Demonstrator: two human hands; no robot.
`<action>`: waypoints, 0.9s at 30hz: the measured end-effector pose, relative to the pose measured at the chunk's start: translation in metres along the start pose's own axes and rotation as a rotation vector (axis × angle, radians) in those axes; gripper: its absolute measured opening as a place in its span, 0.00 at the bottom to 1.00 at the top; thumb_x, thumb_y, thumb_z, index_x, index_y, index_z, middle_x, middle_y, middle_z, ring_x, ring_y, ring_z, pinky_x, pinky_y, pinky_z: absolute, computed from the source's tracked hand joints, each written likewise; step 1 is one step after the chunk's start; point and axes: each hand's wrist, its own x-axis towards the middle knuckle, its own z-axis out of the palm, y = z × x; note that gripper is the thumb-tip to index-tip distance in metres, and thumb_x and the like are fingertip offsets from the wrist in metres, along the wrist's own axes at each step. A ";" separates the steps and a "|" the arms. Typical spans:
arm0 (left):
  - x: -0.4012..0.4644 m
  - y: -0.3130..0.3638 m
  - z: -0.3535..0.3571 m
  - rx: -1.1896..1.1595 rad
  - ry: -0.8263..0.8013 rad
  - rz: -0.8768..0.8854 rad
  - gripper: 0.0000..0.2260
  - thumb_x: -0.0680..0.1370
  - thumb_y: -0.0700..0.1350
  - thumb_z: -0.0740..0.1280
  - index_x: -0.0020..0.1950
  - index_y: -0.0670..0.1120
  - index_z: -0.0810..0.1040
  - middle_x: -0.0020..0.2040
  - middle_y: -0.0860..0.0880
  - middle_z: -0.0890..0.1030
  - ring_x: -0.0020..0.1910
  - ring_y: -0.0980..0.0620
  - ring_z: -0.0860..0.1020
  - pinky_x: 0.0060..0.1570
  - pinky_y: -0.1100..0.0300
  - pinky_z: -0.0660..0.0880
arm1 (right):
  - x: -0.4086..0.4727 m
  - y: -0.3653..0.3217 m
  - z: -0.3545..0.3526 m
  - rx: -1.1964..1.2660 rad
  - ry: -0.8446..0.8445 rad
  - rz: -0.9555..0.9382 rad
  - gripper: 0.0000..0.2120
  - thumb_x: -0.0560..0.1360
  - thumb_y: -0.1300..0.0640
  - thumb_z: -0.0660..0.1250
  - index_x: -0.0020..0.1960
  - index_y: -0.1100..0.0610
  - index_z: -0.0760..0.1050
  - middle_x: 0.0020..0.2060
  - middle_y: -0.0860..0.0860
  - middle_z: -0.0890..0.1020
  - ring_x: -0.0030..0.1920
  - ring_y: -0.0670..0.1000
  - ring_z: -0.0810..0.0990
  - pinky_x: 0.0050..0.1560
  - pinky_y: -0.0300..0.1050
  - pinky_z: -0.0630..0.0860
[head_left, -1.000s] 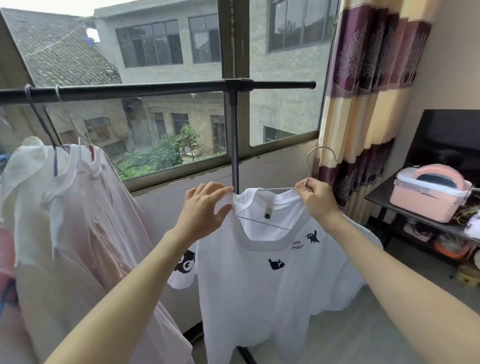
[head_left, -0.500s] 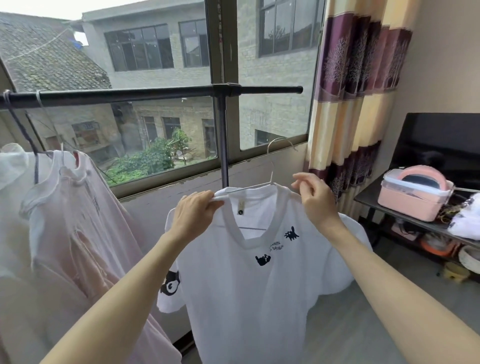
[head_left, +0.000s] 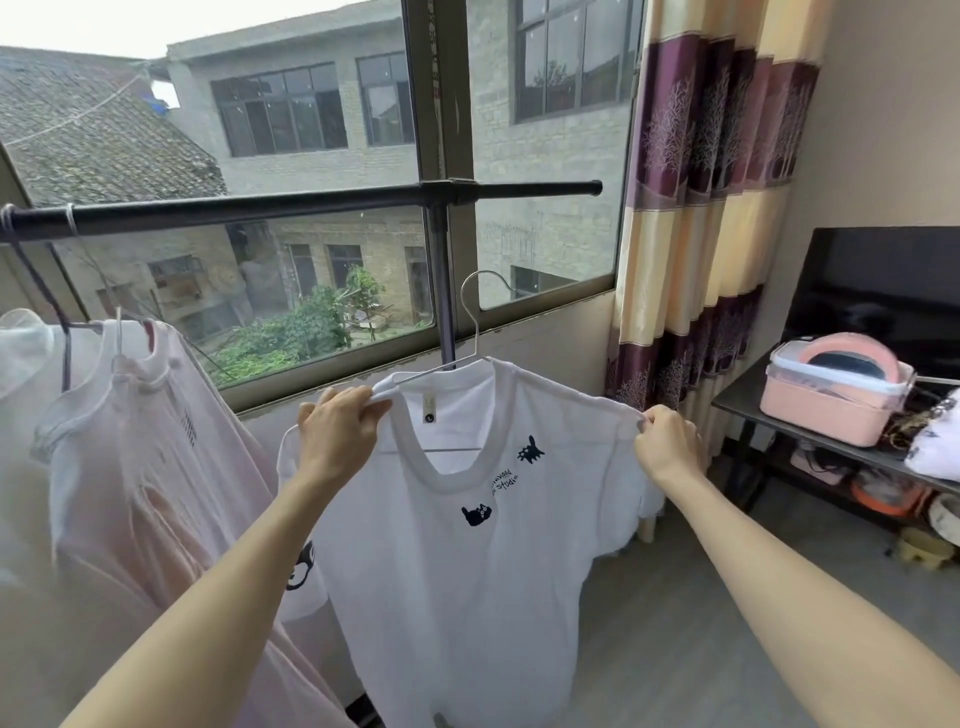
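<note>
White T-shirt on wire hanger, below black rail, not hooked. Left grip clamped near collar, right grip pinching shoulder seam. Pink box on tabletop beside curtain.

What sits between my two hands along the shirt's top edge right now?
In the head view, between the left hand and the right hand runs the white T-shirt, its round collar in the middle, with the wire hanger rising from it.
</note>
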 end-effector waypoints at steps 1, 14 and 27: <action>0.000 -0.002 0.002 0.001 0.008 -0.012 0.13 0.77 0.46 0.65 0.34 0.46 0.69 0.37 0.44 0.79 0.50 0.43 0.73 0.47 0.52 0.59 | 0.002 -0.001 -0.001 0.017 0.014 -0.015 0.10 0.77 0.62 0.57 0.52 0.61 0.75 0.51 0.63 0.79 0.54 0.63 0.75 0.44 0.47 0.66; 0.005 -0.013 0.007 -0.079 0.004 -0.127 0.09 0.77 0.47 0.65 0.38 0.44 0.75 0.41 0.42 0.80 0.52 0.42 0.73 0.52 0.53 0.61 | 0.035 0.009 -0.012 0.428 0.268 0.207 0.13 0.76 0.68 0.55 0.53 0.67 0.76 0.52 0.64 0.79 0.53 0.63 0.76 0.45 0.48 0.70; -0.005 0.048 0.019 -0.076 -0.051 0.001 0.09 0.76 0.50 0.66 0.48 0.45 0.81 0.46 0.46 0.83 0.54 0.45 0.72 0.51 0.54 0.60 | -0.023 -0.084 0.016 0.377 -0.103 -0.528 0.10 0.77 0.54 0.61 0.57 0.56 0.74 0.43 0.50 0.80 0.46 0.52 0.79 0.48 0.46 0.73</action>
